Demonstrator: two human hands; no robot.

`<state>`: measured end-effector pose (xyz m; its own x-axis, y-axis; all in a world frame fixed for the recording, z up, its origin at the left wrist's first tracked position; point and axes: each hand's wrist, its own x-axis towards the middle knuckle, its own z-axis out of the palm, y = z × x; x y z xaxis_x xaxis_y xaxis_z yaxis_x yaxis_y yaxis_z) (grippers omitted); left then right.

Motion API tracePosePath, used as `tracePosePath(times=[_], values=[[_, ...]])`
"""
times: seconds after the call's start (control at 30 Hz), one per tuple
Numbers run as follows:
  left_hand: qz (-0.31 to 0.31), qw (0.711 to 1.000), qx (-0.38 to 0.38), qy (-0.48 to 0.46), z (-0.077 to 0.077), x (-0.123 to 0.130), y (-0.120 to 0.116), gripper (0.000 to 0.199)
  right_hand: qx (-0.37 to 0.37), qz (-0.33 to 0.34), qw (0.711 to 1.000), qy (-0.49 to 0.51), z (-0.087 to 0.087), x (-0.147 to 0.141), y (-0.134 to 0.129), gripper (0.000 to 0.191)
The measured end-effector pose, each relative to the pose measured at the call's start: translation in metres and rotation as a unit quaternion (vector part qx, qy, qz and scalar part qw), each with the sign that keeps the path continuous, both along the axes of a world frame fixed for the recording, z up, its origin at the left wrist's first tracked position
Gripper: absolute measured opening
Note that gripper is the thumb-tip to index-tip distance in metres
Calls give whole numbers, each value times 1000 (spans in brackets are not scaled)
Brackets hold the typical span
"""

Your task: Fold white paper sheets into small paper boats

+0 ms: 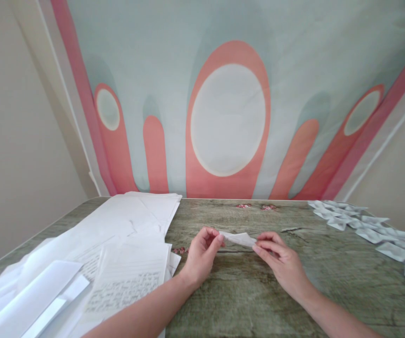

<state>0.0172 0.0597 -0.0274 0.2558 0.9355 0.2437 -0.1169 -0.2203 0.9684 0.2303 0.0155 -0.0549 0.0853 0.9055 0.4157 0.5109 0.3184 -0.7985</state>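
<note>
A small folded piece of white paper [239, 239] is stretched between my two hands, just above the table. My left hand [205, 251] pinches its left end between thumb and fingers. At the other end, the fingertips of my right hand [278, 256] close on the paper's right tip. Beside my left forearm lies a sheet with handwriting [128, 277], on top of a spread of white papers [118, 220]. How the paper's ends sit inside my fingers is partly hidden.
Several folded white paper pieces [367, 230] lie in rows on the right of the wood-patterned table [237, 300]. Folded paper strips [36, 300] rest at the front left. Behind the table hangs a pale green and coral patterned cloth [226, 188].
</note>
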Motion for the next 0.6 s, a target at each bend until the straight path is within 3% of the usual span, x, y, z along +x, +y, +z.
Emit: tracePosePath(times=[0.37, 0.6], values=[[-14, 998, -63, 1, 2, -2, 1, 25, 28, 7, 999, -14, 4, -4, -2, 18], [-51, 990, -120, -46, -1, -2, 3, 25, 46, 7, 999, -20, 3, -3, -3, 16]])
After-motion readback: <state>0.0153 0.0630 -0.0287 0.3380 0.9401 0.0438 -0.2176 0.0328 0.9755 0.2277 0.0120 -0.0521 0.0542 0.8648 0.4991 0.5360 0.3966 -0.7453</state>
